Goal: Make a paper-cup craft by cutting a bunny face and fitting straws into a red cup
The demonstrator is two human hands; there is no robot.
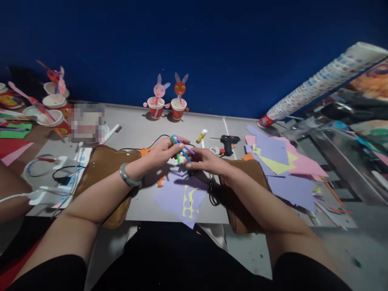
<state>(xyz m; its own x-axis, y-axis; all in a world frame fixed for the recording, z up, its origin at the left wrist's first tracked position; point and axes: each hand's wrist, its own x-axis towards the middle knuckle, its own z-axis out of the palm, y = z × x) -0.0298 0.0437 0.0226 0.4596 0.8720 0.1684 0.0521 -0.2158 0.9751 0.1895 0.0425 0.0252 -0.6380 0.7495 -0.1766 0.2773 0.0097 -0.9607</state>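
Over the far end of the purple sheet point(169, 197), your left hand point(165, 151) is pinching those coloured sticks point(186, 156); can't tell if your right hand point(209, 161) grips too. Probably light, kinda bendy, so hold mid-length, gently. The glue stick point(201, 136) sits past the sheet.

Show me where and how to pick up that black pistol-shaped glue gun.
Take the glue gun by its handle, probably from the near right side: it lies with that handle toward the person, while its thin nozzle points left, away from the grip.
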